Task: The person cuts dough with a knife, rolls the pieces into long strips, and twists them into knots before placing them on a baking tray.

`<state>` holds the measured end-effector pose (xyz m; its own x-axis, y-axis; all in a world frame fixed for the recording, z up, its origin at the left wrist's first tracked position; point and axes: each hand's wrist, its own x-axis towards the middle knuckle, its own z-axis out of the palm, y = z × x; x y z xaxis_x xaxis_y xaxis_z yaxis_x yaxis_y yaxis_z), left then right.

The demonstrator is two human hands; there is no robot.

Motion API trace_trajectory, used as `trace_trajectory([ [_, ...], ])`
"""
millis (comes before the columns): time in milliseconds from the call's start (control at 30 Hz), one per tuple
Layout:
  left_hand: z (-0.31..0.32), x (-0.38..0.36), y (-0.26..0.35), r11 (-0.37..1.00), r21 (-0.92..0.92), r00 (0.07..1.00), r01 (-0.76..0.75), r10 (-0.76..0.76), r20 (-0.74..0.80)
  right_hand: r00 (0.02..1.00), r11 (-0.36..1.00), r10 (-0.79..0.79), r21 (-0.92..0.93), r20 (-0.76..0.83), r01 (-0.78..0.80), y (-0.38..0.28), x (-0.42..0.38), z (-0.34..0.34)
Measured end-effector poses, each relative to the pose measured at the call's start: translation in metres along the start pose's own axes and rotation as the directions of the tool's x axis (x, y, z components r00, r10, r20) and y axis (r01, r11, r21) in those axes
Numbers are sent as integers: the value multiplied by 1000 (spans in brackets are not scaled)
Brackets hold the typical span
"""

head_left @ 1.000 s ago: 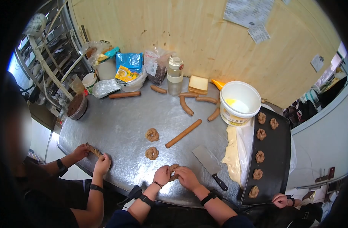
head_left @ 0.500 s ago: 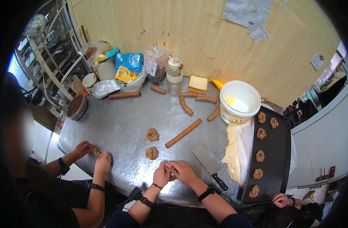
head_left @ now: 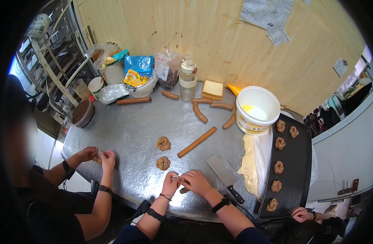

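At the table's front edge, my left hand (head_left: 170, 184) and my right hand (head_left: 195, 183) are both closed on a piece of brown dough (head_left: 184, 190). The fingers cover most of it, so its full shape is hidden. Just beyond my hands lie two knotted dough rings, a nearer one (head_left: 162, 163) and a farther one (head_left: 163, 143). A brown rolling pin (head_left: 197, 142) rests slantwise ahead of my right hand. To the right of that hand is a cleaver (head_left: 223, 171) with a black handle, flat on the metal table (head_left: 129, 134).
A black baking tray (head_left: 292, 162) with several dough knots stands at right, beside a white bucket (head_left: 257, 110) and pale dough (head_left: 249, 166). Dough logs (head_left: 199, 113), a bottle (head_left: 188, 81) and bags line the back. At left, a co-worker's hands (head_left: 99, 156) hold dough.
My left hand has shifted slightly left, and more of the dough's lower end shows beneath my fingers. The co-worker's hands have moved a little up and closer together.
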<state>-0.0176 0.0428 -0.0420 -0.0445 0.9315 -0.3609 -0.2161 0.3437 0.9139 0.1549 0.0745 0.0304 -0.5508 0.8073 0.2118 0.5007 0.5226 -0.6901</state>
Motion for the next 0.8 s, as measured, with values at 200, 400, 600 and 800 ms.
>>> trace_trajectory([
  [200,-7,-15,28,946,-187,961,266,-245,129,999,999,-41,-7,36,41,2,0,-5],
  [400,-4,-32,54,784,580,974,-220,147,171,1000,1000,-16,14,-12,16,9,-2,3],
  [600,1,-52,37,406,777,876,-481,266,403,962,946,222,273,-157,-174,8,-10,3],
  [800,6,-47,21,674,558,874,-484,339,349,887,765,459,531,-52,-365,6,-34,-6],
])
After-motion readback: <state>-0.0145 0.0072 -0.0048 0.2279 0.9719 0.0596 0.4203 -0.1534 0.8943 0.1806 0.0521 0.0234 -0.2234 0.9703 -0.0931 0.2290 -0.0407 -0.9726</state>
